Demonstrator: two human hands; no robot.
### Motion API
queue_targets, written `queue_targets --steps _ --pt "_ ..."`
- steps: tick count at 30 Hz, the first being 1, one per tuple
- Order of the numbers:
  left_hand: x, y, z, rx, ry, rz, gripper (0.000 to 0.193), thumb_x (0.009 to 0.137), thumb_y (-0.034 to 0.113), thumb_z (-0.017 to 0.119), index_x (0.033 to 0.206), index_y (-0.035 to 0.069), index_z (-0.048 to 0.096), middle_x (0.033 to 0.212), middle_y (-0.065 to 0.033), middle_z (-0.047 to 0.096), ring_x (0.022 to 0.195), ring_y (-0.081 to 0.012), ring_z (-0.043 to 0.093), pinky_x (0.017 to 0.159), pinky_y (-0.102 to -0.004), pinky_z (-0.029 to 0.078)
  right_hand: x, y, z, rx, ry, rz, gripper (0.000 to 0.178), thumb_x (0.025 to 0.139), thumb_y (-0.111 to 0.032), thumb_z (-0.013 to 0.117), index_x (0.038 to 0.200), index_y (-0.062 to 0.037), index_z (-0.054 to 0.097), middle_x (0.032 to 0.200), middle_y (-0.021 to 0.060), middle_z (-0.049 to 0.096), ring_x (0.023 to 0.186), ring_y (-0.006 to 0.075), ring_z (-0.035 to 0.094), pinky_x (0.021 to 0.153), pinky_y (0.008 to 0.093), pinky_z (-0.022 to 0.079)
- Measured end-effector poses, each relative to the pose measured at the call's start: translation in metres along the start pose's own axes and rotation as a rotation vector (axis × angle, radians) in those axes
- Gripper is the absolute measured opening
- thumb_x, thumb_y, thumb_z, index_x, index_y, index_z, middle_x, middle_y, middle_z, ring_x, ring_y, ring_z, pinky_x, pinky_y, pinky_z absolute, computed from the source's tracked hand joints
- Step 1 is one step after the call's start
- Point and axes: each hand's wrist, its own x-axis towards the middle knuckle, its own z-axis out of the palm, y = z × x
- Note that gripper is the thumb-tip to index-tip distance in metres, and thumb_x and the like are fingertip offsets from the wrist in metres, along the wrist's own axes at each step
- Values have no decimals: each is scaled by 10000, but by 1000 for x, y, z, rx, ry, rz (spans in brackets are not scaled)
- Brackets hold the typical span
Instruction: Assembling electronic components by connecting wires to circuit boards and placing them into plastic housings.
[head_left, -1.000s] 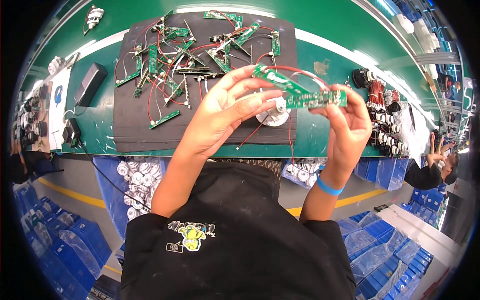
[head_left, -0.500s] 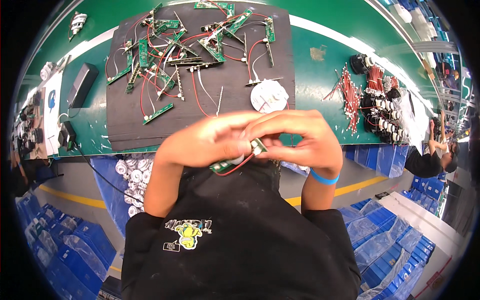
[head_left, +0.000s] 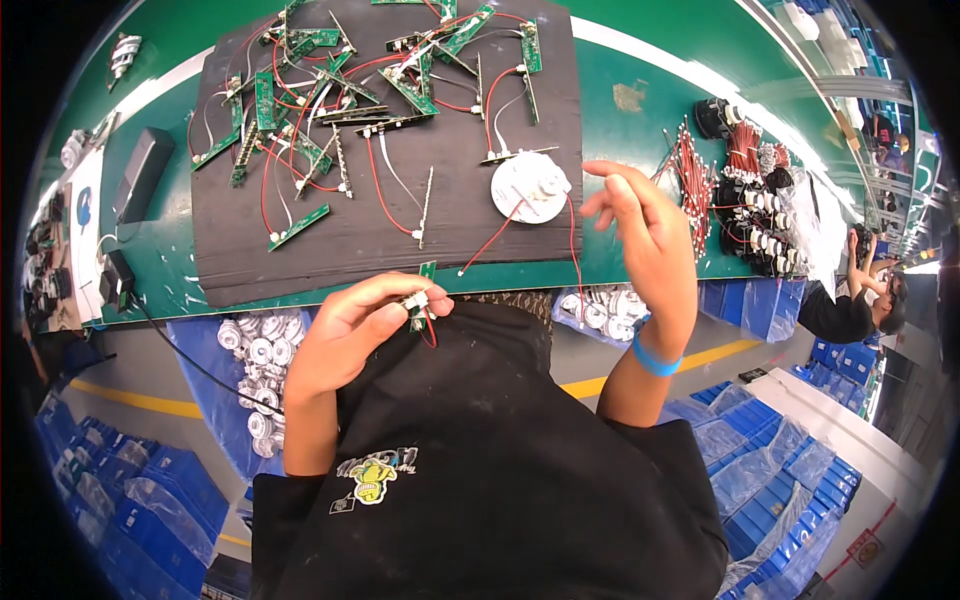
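Left hand (head_left: pixel 362 328) pinching slim board (head_left: pixel 417 304); right (head_left: pixel 650 235) near white disc (head_left: pixel 522 198).

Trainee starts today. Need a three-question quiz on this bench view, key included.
1. Which hand holds a green board?
2. True or false: the white disc rests on the black mat.
3. Which is nearest the right hand?
A) black case
B) white disc
C) shirt print

Key: 1: left hand; 2: true; 3: B.
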Motion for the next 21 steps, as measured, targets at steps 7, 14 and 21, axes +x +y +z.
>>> queue_targets --steps 7,14,21 --pt "6 -2 -5 -113 42 65 340 909 103 560 1192 -74 492 1094 -207 601 1025 -265 601 934 -387 446 -29 10 -2 578 -292 298 334 889 -109 568 1196 7 504 918 135 661 734 138 619 650 243 478" --pt "26 1 -1 -61 107 88 405 927 257 546 1177 -59 507 1017 -196 625 971 -275 620 884 -399 476 -64 -9 12 851 -32 -90 419 790 58 619 1194 44 513 1087 156 593 854 161 608 720 257 488" --pt "29 7 8 -40 86 77 394 936 215 512 1200 -76 493 982 -195 636 955 -300 632 893 -426 474 -33 -1 36 394 564 -450 106 876 15 569 954 61 624 951 130 586 610 130 568 530 242 465"
